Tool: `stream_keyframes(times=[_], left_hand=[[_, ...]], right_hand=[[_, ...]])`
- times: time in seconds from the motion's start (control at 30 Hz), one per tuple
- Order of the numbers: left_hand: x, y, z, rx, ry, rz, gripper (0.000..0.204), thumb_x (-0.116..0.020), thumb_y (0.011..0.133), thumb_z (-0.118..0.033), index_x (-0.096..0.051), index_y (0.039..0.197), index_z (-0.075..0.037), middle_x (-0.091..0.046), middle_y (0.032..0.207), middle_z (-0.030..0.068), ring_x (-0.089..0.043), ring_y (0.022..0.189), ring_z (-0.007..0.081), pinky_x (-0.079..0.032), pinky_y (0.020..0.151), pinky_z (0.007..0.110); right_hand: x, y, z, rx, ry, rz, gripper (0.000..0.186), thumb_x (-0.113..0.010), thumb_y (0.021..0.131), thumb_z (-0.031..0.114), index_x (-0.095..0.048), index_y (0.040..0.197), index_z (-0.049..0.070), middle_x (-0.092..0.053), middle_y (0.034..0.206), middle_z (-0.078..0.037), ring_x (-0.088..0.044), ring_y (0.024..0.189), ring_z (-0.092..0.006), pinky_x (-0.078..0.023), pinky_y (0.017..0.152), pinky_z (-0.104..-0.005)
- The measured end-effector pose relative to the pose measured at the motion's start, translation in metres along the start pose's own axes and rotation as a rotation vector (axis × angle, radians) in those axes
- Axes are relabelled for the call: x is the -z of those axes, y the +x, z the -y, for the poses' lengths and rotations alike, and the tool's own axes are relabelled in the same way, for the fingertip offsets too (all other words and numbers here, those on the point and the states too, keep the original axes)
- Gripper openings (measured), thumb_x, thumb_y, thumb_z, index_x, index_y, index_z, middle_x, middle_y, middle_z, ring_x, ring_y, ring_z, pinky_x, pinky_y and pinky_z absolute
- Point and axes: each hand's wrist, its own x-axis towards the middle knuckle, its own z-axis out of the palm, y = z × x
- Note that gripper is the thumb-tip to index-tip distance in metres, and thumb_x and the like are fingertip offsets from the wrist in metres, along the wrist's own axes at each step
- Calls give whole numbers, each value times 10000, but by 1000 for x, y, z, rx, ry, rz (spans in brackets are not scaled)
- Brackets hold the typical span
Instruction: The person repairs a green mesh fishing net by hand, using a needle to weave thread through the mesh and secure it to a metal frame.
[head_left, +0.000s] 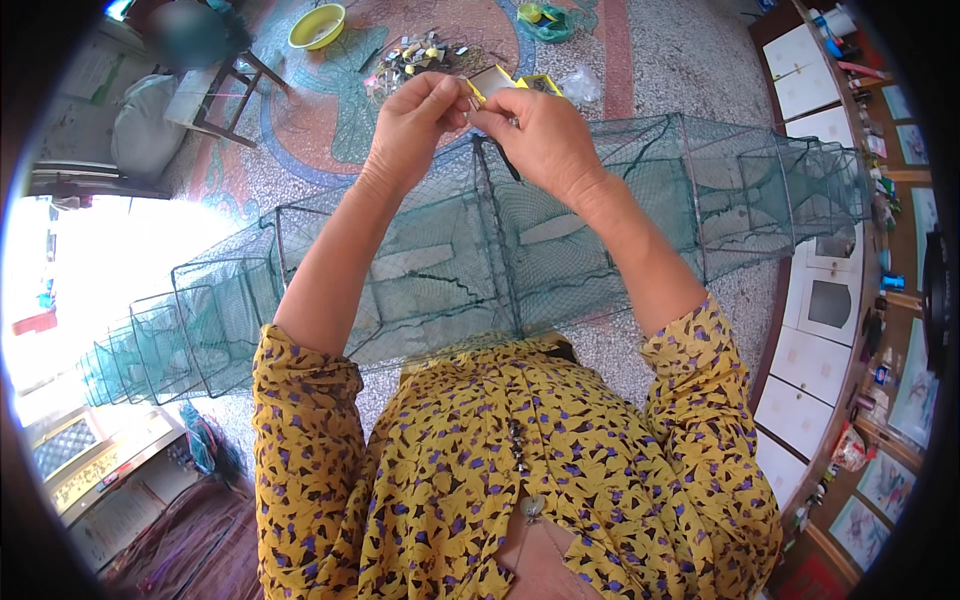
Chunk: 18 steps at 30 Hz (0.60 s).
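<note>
A long green mesh net trap [590, 215] on dark wire frames stretches across in front of me, from the lower left to the far right. Above its middle frame, my left hand [420, 115] and my right hand [540, 135] meet with their fingertips pinched. Between them is a small, thin brownish piece too small to name. Under my right hand, a short dark strip [508, 162] hangs down near the frame's top; its upper end is hidden. Just beyond my fingers are an open yellow-edged box [492, 80] and a smaller yellow box [540, 84].
Beyond the net, a pile of small mixed pieces [415, 55], a yellow basin [317, 27], a green plastic bag [545, 22] and a clear bag [581, 86] lie on the patterned floor. White cabinets [800, 360] line the right. A wooden stool [215, 95] stands far left.
</note>
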Motion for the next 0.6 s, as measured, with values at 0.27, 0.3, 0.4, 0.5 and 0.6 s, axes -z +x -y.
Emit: stream_keyframes(times=[0.27,0.3,0.4,0.5,0.6], left_hand=[[3,-3,2,32,355,28,230,-604,918,-236,-638,983,-19,-626,838,-4,-532,755,67,-450,731,226],[3,-5,2,34,396,37,235,-611,914,-240,-640,991,-20,-631,850,-4,-535,762,67,-451,738,227],[-7,-5,-2,-3,448,38,240,-610,914,-248,-640,1009,-29,-633,879,-5,-528,775,64,-447,745,228],[-8,-5,-2,-12,434,14,236,-604,918,-242,-640,1025,-35,-623,881,-13,-522,777,64,-445,740,231],[-5,-5,-2,-33,512,35,219,-592,928,-248,-652,1022,-60,-604,889,-34,-521,836,72,-425,772,225]], right_hand=[[66,40,44,151,498,-301,158,-581,935,200,-632,888,58,-643,732,-15,-482,469,-29,-393,416,-169],[83,43,47,147,554,-328,160,-587,930,181,-622,853,45,-647,726,-18,-470,458,-22,-379,405,-166],[129,47,44,194,627,-516,170,-547,950,202,-614,877,64,-685,780,-89,-500,443,-39,-357,364,-154],[176,52,34,153,724,-657,176,-505,970,235,-575,909,86,-674,810,-100,-471,444,-22,-287,335,-138],[185,53,21,210,905,-636,190,-497,974,246,-571,901,88,-641,761,-61,-427,427,-19,-271,333,-147]])
